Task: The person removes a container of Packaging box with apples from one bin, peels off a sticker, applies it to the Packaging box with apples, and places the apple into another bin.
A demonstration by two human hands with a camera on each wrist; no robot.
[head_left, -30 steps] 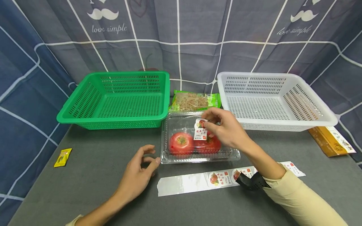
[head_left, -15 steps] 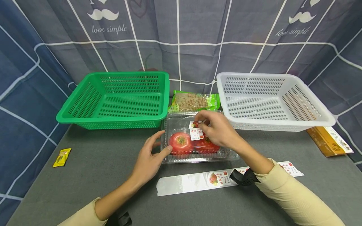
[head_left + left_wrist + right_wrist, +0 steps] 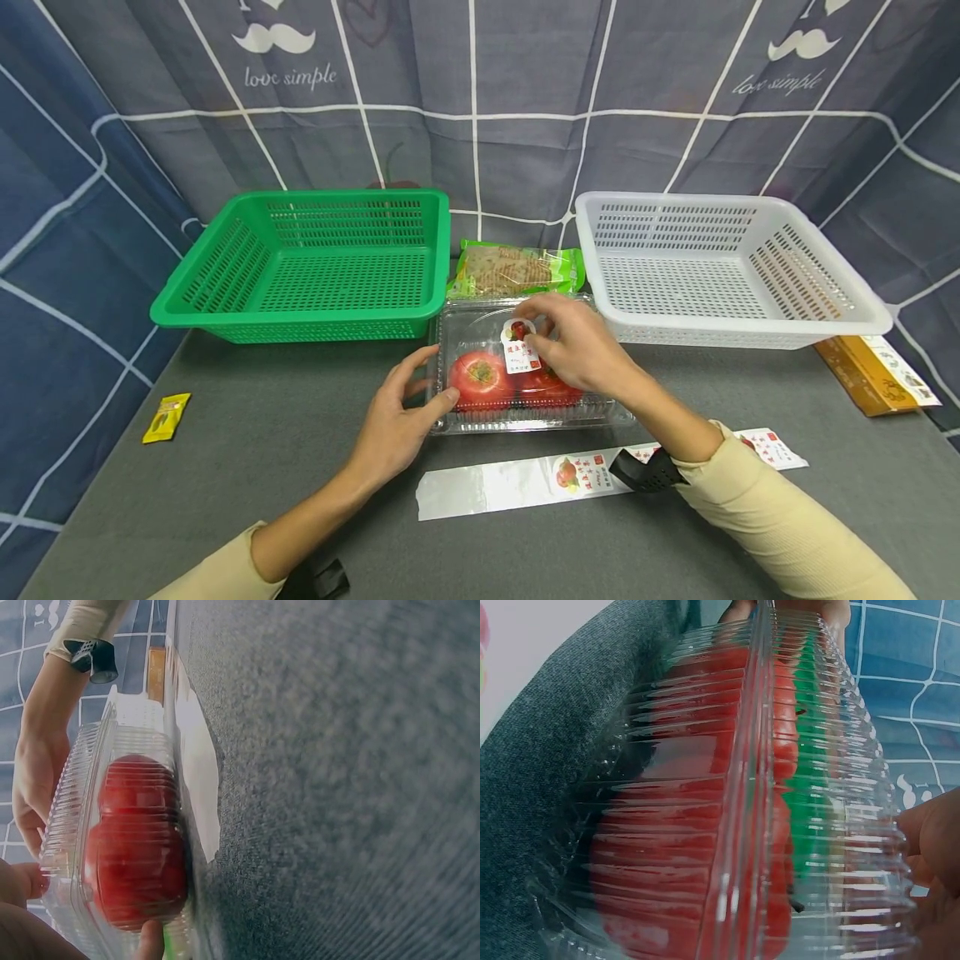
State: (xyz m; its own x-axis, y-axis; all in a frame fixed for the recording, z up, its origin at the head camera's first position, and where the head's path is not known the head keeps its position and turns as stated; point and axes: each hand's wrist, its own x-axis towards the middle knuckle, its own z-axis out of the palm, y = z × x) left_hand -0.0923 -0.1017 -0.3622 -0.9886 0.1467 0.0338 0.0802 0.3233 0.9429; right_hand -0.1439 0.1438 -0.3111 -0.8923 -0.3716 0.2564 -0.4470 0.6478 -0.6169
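A clear plastic clamshell box (image 3: pixel 525 425) with two red apples (image 3: pixel 480 379) inside stands closed on the dark table. My left hand (image 3: pixel 393 421) grips the box's left end, thumb over the front corner and fingers along the side. Above the lid's middle, my right hand (image 3: pixel 583 343) has thumb and fingertips at the right edge of a white apple-printed sticker (image 3: pixel 521 357), which lies over the lid. In the left wrist view the apples (image 3: pixel 139 847) show through the ribbed wall. My right fingers (image 3: pixel 934 855) are beside the lid in the right wrist view.
A strip of similar stickers (image 3: pixel 487 487) lies in front of the box. Behind it is a green snack packet (image 3: pixel 510 271), between a green basket (image 3: pixel 300 321) and a white basket (image 3: pixel 750 329). A yellow sachet (image 3: pixel 167 418) lies left; an orange-brown carton (image 3: pixel 870 379) sits right.
My left hand has moved in from beside the box and taken hold of its left end. My right hand has shifted slightly left with the sticker, which is now over the lid's middle.
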